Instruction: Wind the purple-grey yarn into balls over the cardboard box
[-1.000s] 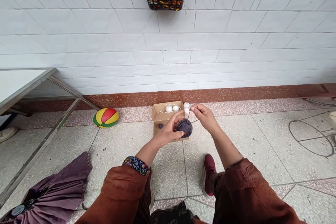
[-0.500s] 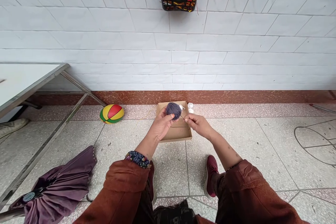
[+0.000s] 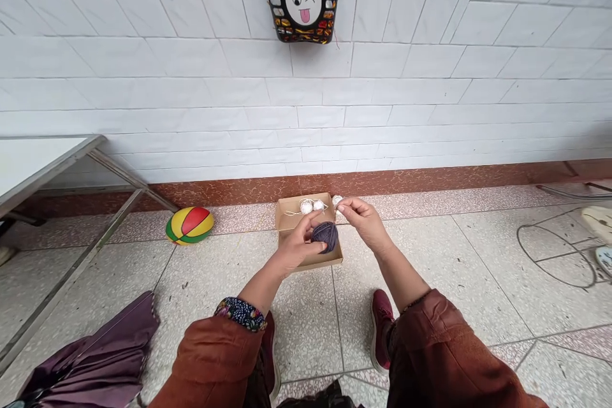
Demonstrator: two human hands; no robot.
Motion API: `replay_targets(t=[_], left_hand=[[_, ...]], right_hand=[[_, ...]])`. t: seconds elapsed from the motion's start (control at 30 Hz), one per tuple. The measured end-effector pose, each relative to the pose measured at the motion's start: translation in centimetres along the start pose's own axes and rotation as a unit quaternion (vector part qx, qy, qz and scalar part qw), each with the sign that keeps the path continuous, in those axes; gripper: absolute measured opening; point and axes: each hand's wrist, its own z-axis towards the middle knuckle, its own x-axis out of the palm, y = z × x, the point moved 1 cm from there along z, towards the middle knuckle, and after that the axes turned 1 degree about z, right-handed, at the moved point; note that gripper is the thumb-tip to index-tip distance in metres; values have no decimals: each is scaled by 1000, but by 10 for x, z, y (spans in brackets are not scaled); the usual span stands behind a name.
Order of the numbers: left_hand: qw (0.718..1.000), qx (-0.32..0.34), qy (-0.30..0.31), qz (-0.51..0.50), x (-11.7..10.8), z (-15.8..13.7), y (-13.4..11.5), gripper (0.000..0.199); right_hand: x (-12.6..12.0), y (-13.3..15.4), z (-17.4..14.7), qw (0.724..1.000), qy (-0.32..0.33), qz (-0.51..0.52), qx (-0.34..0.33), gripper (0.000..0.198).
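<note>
A dark purple-grey ball of yarn point(image 3: 325, 238) is held in my left hand point(image 3: 299, 243), between the thumb and the fingers. Up and to the right, my right hand point(image 3: 359, 218) pinches a strand of this yarn that runs to the ball. Below both hands an open cardboard box point(image 3: 285, 222) rests on the floor, partly covered by my left hand and the yarn. Two small white balls of thread point(image 3: 312, 206) lie in its far part with loose white ends. Another white ball point(image 3: 337, 200) sits just beyond the box's right side, close to my right fingertips.
A yellow, red and green ball point(image 3: 190, 225) lies by the wall, near a metal-framed table point(image 3: 90, 143). A folded purple umbrella point(image 3: 102, 357) is on the floor at left. A black basket point(image 3: 306, 3) hangs on the tiled wall. At right stands a wire frame point(image 3: 554, 255).
My left hand has lowered the yarn ball toward the near part of the box. My right hand has risen relative to it, the strand now running upward. The view has tilted up slightly.
</note>
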Motion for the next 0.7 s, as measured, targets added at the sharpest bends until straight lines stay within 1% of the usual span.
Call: replay_targets(t=[0.03,0.1,0.13,0.2,0.27,0.37,0.43,0.5,0.6,0.67,0.7], left_hand=[[999,4,33,-32,3,-2,-1,80],[991,24,84,-98,7,-6,-5,80],[987,35,98,-125,9,-7,-7,77],[980,45,96,-166,9,-7,-10,67],[977,40,69,-196,6,-5,-10,57],[973,39,17,-227,-1,-1,-9,50],[971,57,-16,-233,-5,2,-8,47],[971,70,-51,-222,-8,5,-8,47],[978,67,-120,-157,-11,7,-5,48],[984,63,-151,-73,-12,7,-2,48],[986,65,-153,-25,-12,6,0,47]], right_hand=[[1,-3,2,1000,-13,0,7,29],[3,-12,4,1000,-7,-2,28,30],[5,-17,3,999,11,-8,40,29],[9,-26,1,996,54,-40,51,29],[13,-33,-4,991,88,-90,41,27],[16,-35,-15,980,122,-157,7,25],[17,-28,-23,974,146,-173,-12,27],[18,-14,-32,971,172,-161,-24,29],[17,13,-42,974,191,-118,-35,33],[14,28,-43,980,169,-94,-53,33],[12,33,-42,983,149,-83,-66,32]])
